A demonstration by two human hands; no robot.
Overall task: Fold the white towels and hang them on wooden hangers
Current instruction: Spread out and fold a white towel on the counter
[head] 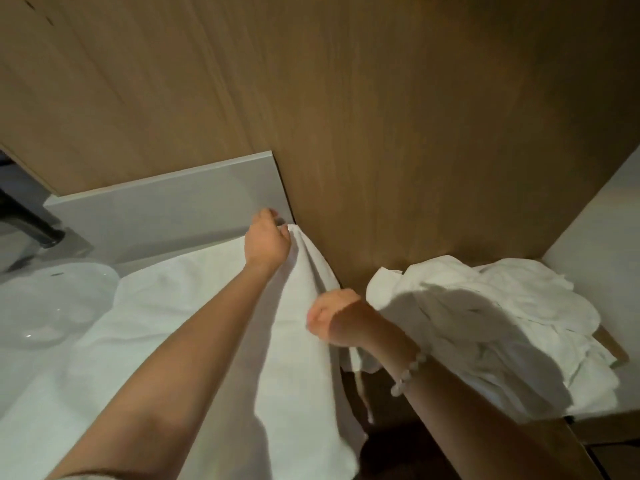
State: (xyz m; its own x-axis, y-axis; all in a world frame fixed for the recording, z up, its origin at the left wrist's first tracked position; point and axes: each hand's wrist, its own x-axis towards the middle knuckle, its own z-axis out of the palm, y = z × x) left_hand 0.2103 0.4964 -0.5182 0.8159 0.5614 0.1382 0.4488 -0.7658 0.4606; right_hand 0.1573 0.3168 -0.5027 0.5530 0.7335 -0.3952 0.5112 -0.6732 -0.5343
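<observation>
Left forearm (166, 368): bare, nearest the lens in the head view, stretched across the spread cloth toward the wall.
Left hand (268, 242): fingers curled round the far corner of the towel, which bunches into ridges under the grip, right at the foot of the wall.
Right hand (332, 317): fingers curled in, pinching the towel's right edge; a bracelet (408, 372) of pale round beads sits on the wrist.
Towel (173, 323): white, soft and creased, spread flat over the counter, its right side hanging off the edge in folds.
Pile of towels (485, 323): white, crumpled, heaped on a lower ledge to the right, well apart from the left hand.
Basin (52, 299): round, glossy white, at the left, the towel's edge just beside its rim.
Tap (34, 226): dark, angled over the basin.
Wall panel (381, 133): brown wood grain, smooth.
Backsplash (173, 209): flat grey strip behind the counter.
</observation>
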